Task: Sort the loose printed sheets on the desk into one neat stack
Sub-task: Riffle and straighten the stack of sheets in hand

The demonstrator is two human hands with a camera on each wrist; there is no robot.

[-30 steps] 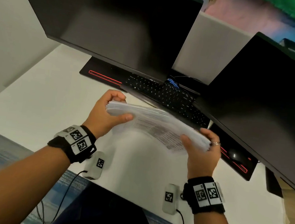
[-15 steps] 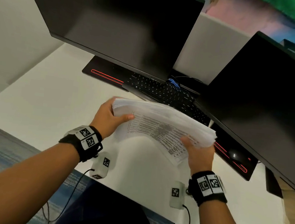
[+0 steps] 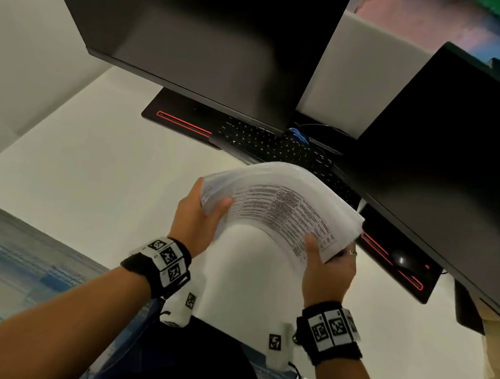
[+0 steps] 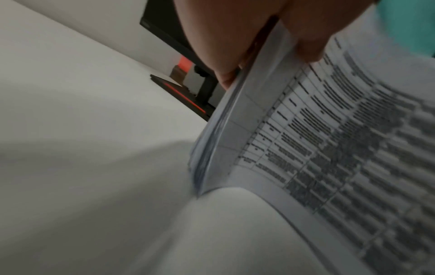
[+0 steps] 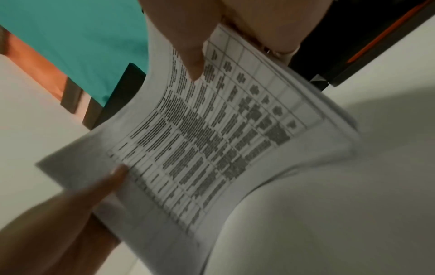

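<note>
Both hands pinch one stack of printed sheets (image 3: 281, 205) and hold it up off the desk (image 3: 86, 175). Left hand (image 3: 199, 221) has the stack's left end: thumb on the near printed face, fingers curled behind, edge of the pile seated in the web of the hand. Left wrist view shows the same hand (image 4: 235, 35), thumb pressed on the top page and fingers under the edge, pages slightly fanned along that side. Right hand (image 3: 328, 273) has the right end, thumb on the printed face near the lower corner, fingers wrapped behind; a ring (image 3: 351, 252) shows on one of them. In the right wrist view the right hand (image 5: 237, 24) pinches the top of the pile, and the left thumb comes in on the far end, lower left in that view.

Stack is bowed upward in the middle, tilted so the table-printed page faces the person. Right-side edges not flush, a few sheets stick out. The paper hangs above the desk near the front edge, in front of the keyboard (image 3: 279, 148).

Behind: left monitor (image 3: 198, 32) and right monitor (image 3: 460, 158), both dark. Black desk mat with red trim (image 3: 181, 122) under the keyboard; a mouse (image 3: 403, 260) on its right part, just beyond the right hand. Tagged wrist bands (image 3: 164, 260) on both arms.
</note>
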